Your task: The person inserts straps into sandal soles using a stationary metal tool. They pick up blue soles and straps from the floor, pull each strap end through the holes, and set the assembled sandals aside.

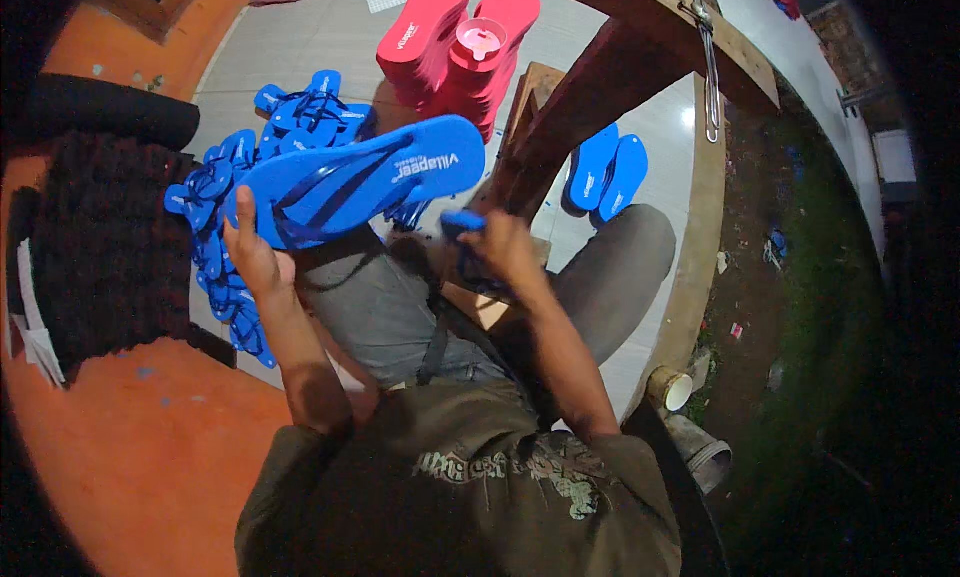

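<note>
My left hand (252,255) grips a blue flip-flop (360,177) by its heel end and holds it out flat above my left knee, its dark blue strap facing up. My right hand (498,249) is closed around a small blue piece (462,222), which looks like another strap or sandal part, held just in front of a slanted wooden post (590,87). Both hands sit close together over my lap.
A heap of blue straps and sandals (215,227) lies on the tiled floor to my left. A stack of red soles (450,37) with a pink lid on top stands ahead. Two blue soles (607,167) lie right of the post. A paper cup (676,389) sits at the ledge.
</note>
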A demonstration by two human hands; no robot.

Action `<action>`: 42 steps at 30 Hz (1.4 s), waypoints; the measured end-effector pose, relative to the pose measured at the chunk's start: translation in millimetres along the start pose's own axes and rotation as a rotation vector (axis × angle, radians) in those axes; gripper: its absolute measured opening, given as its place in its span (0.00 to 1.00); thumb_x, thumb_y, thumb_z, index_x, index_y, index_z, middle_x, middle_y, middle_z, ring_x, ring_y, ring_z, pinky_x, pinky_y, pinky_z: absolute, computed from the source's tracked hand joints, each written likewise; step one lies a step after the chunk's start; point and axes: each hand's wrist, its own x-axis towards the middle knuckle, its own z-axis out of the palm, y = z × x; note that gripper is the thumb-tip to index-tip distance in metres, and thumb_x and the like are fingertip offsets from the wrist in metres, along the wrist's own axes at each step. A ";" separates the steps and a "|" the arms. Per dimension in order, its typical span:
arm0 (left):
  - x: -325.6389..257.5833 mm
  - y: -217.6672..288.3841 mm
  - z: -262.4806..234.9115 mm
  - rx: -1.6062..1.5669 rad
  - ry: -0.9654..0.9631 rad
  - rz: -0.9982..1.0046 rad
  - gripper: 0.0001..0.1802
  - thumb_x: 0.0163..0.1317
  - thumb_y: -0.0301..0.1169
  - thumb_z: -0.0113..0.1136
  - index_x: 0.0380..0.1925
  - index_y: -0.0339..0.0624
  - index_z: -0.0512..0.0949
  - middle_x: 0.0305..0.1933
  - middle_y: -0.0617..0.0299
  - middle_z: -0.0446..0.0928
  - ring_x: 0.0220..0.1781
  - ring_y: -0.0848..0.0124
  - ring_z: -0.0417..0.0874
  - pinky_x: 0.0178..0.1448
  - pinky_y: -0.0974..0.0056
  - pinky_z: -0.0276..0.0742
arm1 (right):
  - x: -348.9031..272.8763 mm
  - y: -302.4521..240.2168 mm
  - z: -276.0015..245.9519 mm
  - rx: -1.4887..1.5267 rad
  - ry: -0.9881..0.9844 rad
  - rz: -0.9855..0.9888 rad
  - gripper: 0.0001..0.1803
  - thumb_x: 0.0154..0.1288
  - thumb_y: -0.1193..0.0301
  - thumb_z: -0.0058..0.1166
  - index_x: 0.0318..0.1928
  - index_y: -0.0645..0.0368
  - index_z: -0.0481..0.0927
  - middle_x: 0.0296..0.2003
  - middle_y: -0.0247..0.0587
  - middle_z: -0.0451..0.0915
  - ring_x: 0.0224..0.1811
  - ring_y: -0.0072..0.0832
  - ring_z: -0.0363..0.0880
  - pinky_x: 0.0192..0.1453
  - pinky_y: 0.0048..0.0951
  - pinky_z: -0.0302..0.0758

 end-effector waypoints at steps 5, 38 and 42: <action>8.7 -28.4 25.4 0.054 -0.214 -0.101 0.17 0.58 0.37 0.55 0.40 0.35 0.71 0.36 0.59 0.75 0.36 0.72 0.76 0.41 0.68 0.73 | -83.6 29.4 -113.8 0.865 0.413 0.178 0.19 0.55 0.66 0.57 0.44 0.65 0.72 0.36 0.40 0.76 0.36 0.24 0.75 0.43 0.25 0.71; -92.5 -105.5 45.7 0.375 -0.791 -0.681 0.22 0.50 0.40 0.63 0.41 0.38 0.71 0.37 0.63 0.73 0.40 0.73 0.73 0.46 0.67 0.68 | -45.6 48.5 -134.2 1.053 -0.258 -0.186 0.19 0.52 0.62 0.58 0.42 0.57 0.73 0.57 0.56 0.58 0.55 0.46 0.64 0.58 0.38 0.61; -39.9 -31.9 -12.2 0.175 -0.302 -0.264 0.22 0.55 0.45 0.53 0.43 0.41 0.70 0.42 0.57 0.72 0.44 0.62 0.73 0.48 0.58 0.72 | 45.8 215.5 -46.9 0.706 0.497 0.282 0.15 0.58 0.65 0.53 0.40 0.64 0.73 0.34 0.39 0.78 0.35 0.26 0.76 0.39 0.24 0.70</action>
